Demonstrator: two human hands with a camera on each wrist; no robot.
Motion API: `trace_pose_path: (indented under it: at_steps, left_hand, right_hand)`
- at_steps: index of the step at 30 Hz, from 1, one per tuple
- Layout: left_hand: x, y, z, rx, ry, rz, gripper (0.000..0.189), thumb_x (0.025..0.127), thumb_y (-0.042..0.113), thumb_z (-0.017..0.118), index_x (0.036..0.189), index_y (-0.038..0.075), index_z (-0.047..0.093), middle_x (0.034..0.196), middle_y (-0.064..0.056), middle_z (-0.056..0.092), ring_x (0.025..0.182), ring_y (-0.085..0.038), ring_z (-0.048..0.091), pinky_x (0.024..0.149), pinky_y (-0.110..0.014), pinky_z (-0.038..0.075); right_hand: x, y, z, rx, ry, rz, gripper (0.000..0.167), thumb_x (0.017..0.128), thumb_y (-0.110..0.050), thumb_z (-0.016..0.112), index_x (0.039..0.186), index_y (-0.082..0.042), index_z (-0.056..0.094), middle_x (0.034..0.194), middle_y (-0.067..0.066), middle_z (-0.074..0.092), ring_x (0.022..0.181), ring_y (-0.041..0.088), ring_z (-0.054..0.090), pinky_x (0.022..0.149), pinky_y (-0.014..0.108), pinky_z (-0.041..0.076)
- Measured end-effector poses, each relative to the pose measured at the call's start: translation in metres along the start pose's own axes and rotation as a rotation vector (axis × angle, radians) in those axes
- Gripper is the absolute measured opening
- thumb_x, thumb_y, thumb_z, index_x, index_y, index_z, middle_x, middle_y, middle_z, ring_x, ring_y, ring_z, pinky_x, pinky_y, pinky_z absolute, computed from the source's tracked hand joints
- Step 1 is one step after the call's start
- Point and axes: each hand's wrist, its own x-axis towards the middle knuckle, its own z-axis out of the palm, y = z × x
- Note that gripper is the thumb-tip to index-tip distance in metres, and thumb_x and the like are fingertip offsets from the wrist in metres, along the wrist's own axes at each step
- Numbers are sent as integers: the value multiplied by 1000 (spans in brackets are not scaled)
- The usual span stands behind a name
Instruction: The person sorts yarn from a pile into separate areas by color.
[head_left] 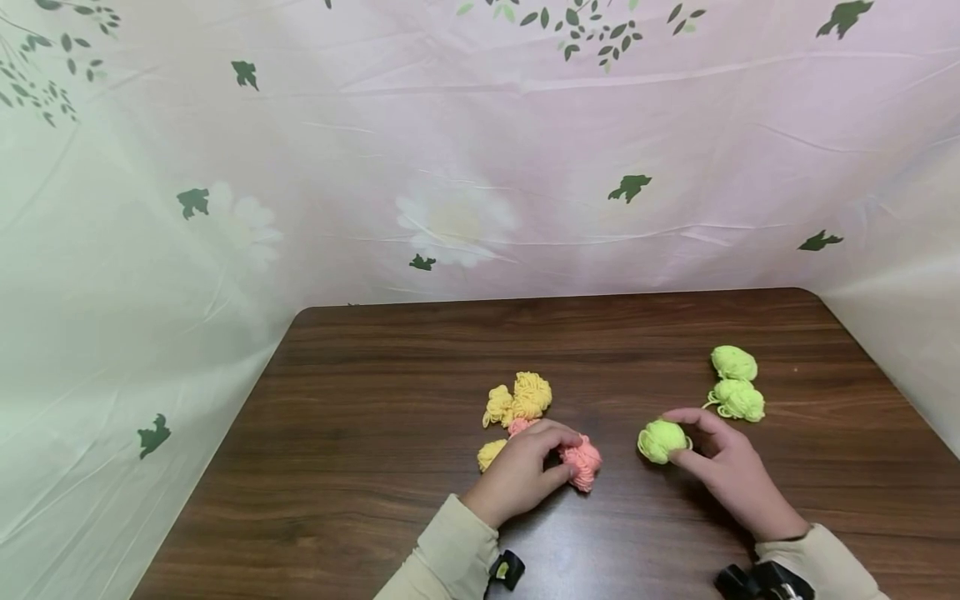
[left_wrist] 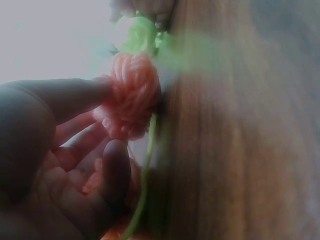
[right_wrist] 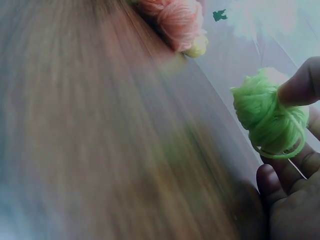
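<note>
My left hand (head_left: 525, 468) pinches a pink yarn ball (head_left: 581, 463) between thumb and fingers, at the middle of the table. In the left wrist view the ball's wound strands (left_wrist: 134, 82) show close up, and a thin green strand (left_wrist: 145, 185) runs beneath it. To the right, my right hand (head_left: 738, 479) grips a lime-green yarn ball (head_left: 662, 441) by its right side. A loose loop of yarn (right_wrist: 280, 156) hangs from this ball in the right wrist view. More pink yarn (head_left: 521, 426) lies just behind my left hand, partly hidden by it.
Yellow yarn balls (head_left: 532, 393) lie behind and left of my left hand, one (head_left: 490, 453) partly covered. Two more green balls (head_left: 738, 400) sit behind my right hand. The dark wooden table (head_left: 360, 467) meets a patterned cloth (head_left: 525, 167) along its back edge.
</note>
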Motion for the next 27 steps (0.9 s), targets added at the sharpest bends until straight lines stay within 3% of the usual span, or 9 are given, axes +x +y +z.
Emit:
trace_pose_path:
  at_steps: [27]
  left_hand:
    - [0, -2, 1, 6, 4, 9, 26, 94, 15, 71, 120, 12, 69, 122, 5, 65, 117, -6, 58, 101, -20, 45]
  right_hand:
    - [-8, 16, -32, -46, 117, 24, 39, 76, 20, 65, 112, 6, 61, 104, -21, 65, 100, -8, 56, 80, 6, 42]
